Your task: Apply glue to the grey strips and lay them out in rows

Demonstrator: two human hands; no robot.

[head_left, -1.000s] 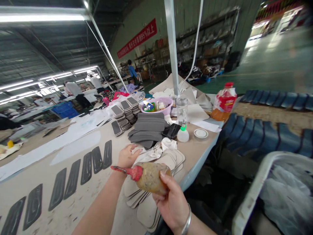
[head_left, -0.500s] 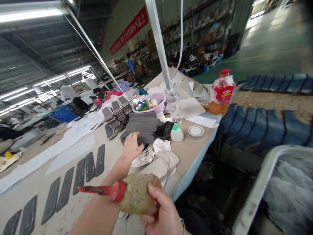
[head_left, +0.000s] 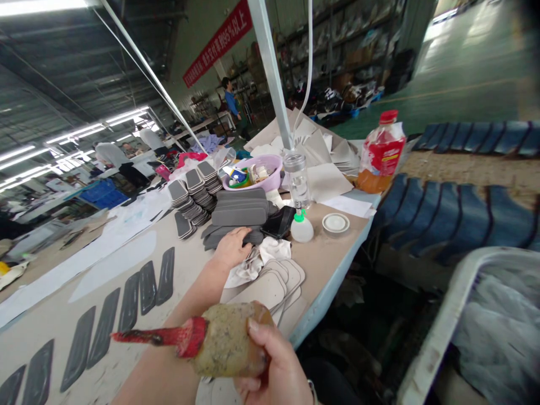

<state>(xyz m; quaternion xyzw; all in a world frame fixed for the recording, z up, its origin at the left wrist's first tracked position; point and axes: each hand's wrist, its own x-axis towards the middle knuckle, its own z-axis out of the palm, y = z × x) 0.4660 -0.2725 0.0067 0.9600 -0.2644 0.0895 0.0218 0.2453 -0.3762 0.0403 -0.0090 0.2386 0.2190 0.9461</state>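
My right hand (head_left: 276,360) grips a grimy yellowish squeeze bottle (head_left: 232,340) with a red, dark-stained nozzle pointing left. Beyond it my left hand (head_left: 232,247) reaches across the table, its fingers apart and resting on the near edge of loose dark grey strips (head_left: 215,236). Whether it pinches one of them is not clear. Just behind lies a larger stack of grey rounded strips (head_left: 239,208). Several glossy dark strips (head_left: 104,326) lie spaced in a slanting row on the table at left. A crumpled white cloth (head_left: 274,247) and pale rounded pieces (head_left: 270,284) are right of my left hand.
Behind stand more stacked strips (head_left: 196,191), a purple basin (head_left: 270,180), a clear jar (head_left: 297,180), a small green-capped bottle (head_left: 302,229), a white lid (head_left: 336,223) and a red-labelled bottle (head_left: 382,154). A metal post (head_left: 274,73) rises at the back. A bin (head_left: 439,315) stands right.
My left hand has shifted slightly over the loose grey strips, its fingers now turned more to the right. The squeeze bottle in my right hand has moved a little left; the view has shifted slightly.
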